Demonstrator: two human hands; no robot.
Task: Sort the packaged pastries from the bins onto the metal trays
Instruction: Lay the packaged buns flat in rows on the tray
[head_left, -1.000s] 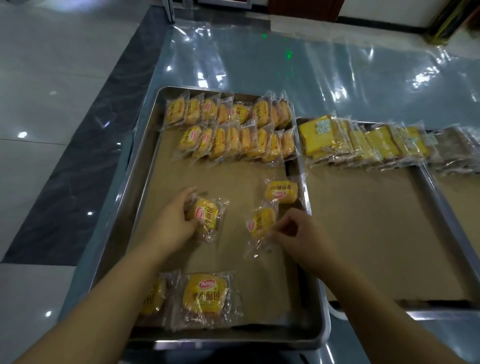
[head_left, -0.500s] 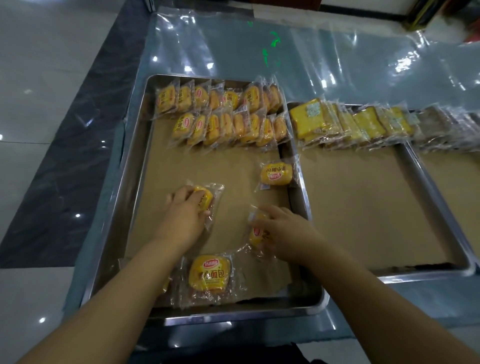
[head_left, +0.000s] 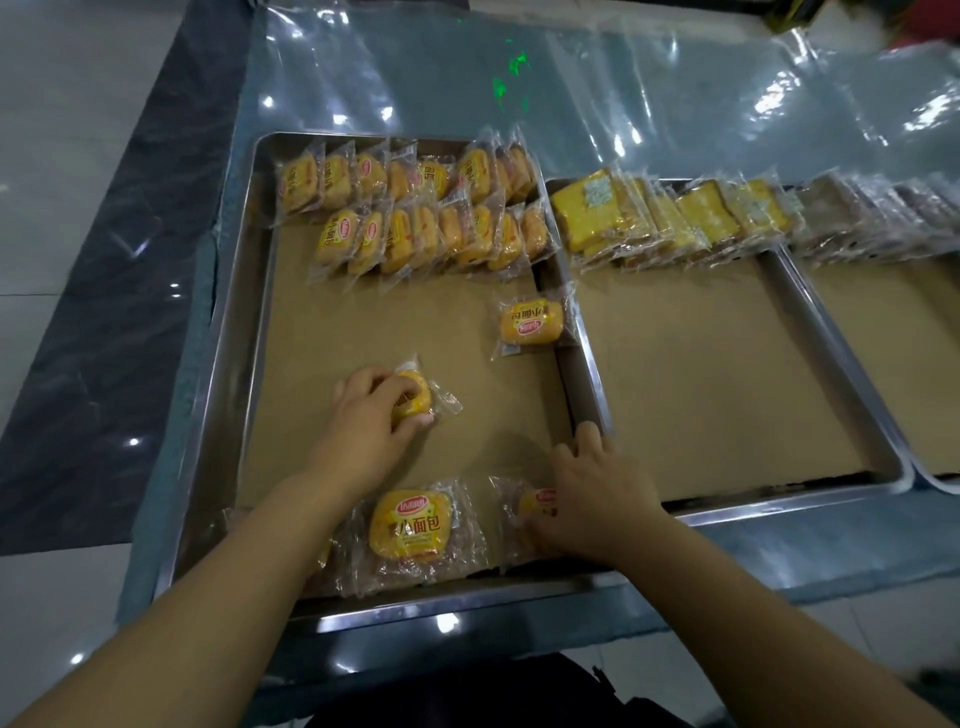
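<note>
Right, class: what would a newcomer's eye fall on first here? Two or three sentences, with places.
Two rows of yellow bun packs fill the far end of the left tray. Mid-tray, the left hand grips one loose pack, while the right hand lies over another pack near the front rim. Square cake packs line the far end of the next tray.

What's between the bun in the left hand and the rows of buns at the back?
Just bare brown paper lining the tray, from bun to rows, in the head view.

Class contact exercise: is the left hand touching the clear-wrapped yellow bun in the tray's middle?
Touching. Head view: the left hand curls over the clear-wrapped yellow bun, gripping it.
</note>
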